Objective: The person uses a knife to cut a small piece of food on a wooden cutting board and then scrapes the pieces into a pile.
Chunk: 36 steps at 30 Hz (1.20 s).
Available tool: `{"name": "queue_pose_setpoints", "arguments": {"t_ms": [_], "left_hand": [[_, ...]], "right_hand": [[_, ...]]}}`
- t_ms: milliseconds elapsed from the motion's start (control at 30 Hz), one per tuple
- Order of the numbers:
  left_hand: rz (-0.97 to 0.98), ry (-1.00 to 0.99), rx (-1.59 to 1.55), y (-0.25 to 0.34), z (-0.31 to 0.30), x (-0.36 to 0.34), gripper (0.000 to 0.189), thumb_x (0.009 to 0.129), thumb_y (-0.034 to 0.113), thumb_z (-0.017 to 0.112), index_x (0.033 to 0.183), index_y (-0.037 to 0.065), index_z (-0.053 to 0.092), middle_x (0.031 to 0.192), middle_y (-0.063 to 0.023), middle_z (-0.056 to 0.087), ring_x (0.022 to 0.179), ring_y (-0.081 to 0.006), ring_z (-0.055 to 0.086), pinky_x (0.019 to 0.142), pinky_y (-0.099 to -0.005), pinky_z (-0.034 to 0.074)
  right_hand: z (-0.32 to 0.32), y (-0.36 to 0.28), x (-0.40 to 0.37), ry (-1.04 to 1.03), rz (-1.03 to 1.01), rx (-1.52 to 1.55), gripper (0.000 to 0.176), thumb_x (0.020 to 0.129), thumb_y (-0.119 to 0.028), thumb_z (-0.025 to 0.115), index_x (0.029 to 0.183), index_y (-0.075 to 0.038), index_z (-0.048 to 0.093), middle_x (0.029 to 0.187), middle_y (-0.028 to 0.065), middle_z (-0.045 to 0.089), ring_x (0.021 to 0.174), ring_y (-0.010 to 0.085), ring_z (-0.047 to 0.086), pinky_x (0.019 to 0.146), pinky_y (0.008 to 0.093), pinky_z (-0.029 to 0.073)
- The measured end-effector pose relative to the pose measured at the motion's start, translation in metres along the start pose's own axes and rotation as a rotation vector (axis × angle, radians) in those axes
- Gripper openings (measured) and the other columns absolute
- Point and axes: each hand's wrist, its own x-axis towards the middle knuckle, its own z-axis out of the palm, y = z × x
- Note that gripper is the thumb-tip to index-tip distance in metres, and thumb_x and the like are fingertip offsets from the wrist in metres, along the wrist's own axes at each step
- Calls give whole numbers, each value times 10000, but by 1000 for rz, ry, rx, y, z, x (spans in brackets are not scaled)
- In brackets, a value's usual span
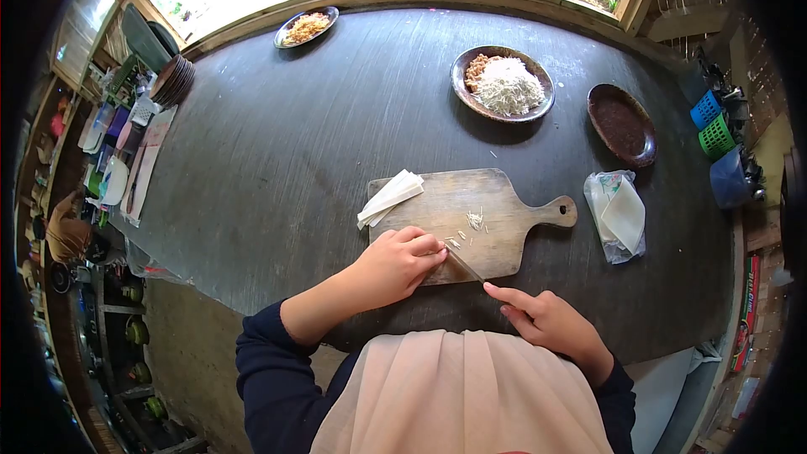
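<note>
On a wooden cutting board (496, 193) with a handle, my left hand (402, 259) presses down with its fingers bunched together. Whatever is under those fingers is hidden. My right hand (551, 319) grips a knife (467, 266), its blade angled onto the board's near edge, with the tip beside my left fingertips. Small white slivers (476, 219) lie in a little heap on the board, and a few bits are scattered close to the blade. A stack of flat white strips (392, 197) rests across the board's far left corner.
Beyond the board stands a plate (546, 109) of white shreds and brown pieces. An oval brown dish (620, 124) and a plastic packet (616, 217) with white sheets sit to the right. A plate of orange-brown food (306, 29) is far left; stacked brown plates (173, 81) stand nearby.
</note>
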Motion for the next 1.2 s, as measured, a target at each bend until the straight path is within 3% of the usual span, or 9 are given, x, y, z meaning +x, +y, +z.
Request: {"name": "queue_pose_setpoints", "arguments": {"t_ms": [100, 233, 533, 600, 833, 1200], "left_hand": [[-9, -1, 0, 1, -1, 0, 360, 837, 76, 681, 1197, 64, 664, 1148, -48, 628, 1063, -249, 582, 905, -378, 504], [-13, 2, 0, 1, 0, 0, 346, 842, 77, 679, 1188, 63, 670, 1145, -48, 629, 1070, -249, 580, 907, -377, 502], [-20, -10, 14, 1, 0, 0, 370, 844, 88, 683, 1213, 78, 662, 1165, -43, 623, 1089, -246, 574, 907, -380, 501], [-20, -11, 15, 1, 0, 0, 373, 844, 91, 685, 1216, 79, 660, 1168, -42, 622, 1091, -246, 573, 908, -381, 501], [-41, -38, 18, 3, -2, 1, 359, 842, 94, 686, 1200, 80, 664, 1174, -38, 620, 1095, -244, 573, 893, -382, 501], [-47, -54, 41, 3, -1, 0, 398, 837, 95, 687, 1233, 98, 651, 1182, -31, 617, 1105, -240, 570, 896, -386, 494]], "right_hand": [[1, 2, 0, 20, -43, 44, 441, 968, -93, 586, 1399, -177, 542, 569, 175, 522, 440, 298, 490, 510, 365, 424], [1, 2, 1, -1, -21, 37, 457, 961, -106, 586, 1402, -215, 532, 569, 163, 550, 465, 327, 542, 529, 408, 457], [1, 4, 1, -4, -51, 59, 447, 974, -79, 576, 1409, -170, 527, 552, 160, 510, 427, 283, 475, 496, 358, 411], [0, 4, 1, -46, 1, 54, 448, 977, -110, 572, 1413, -199, 517, 569, 177, 537, 450, 319, 517, 520, 393, 449], [-2, 5, 6, -82, 34, 144, 429, 991, -113, 554, 1413, -177, 510, 580, 183, 543, 451, 317, 517, 523, 389, 446], [-4, 5, -2, -76, 2, 19, 452, 989, -127, 558, 1424, -227, 491, 596, 194, 561, 474, 354, 543, 530, 420, 458]]}}
